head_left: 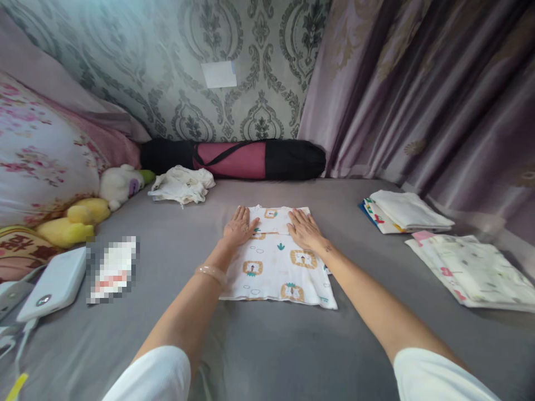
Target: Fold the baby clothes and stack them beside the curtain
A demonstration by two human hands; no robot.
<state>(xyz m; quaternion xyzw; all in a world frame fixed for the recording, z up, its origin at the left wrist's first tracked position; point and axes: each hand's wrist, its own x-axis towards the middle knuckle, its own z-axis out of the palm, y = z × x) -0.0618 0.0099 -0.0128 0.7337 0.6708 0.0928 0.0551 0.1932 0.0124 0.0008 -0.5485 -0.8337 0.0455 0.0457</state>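
A white garment [276,262] printed with lion faces and small green leaves lies spread on the grey bed sheet in front of me. Its far part is folded over, leaving a crease across it. My left hand [241,226] rests flat on its far left edge, fingers stretched forward. On the far right side, my right hand [307,229] also presses flat on the cloth with the fingers extended. Neither hand grips anything. The fabric directly under both palms is hidden.
A crumpled white garment [183,184] lies at the back left, before a black and maroon long bag [234,159]. Folded cloths [412,210] and another folded stack [476,267] sit at right. A white power bank [54,283] and plush toys [69,223] are at left.
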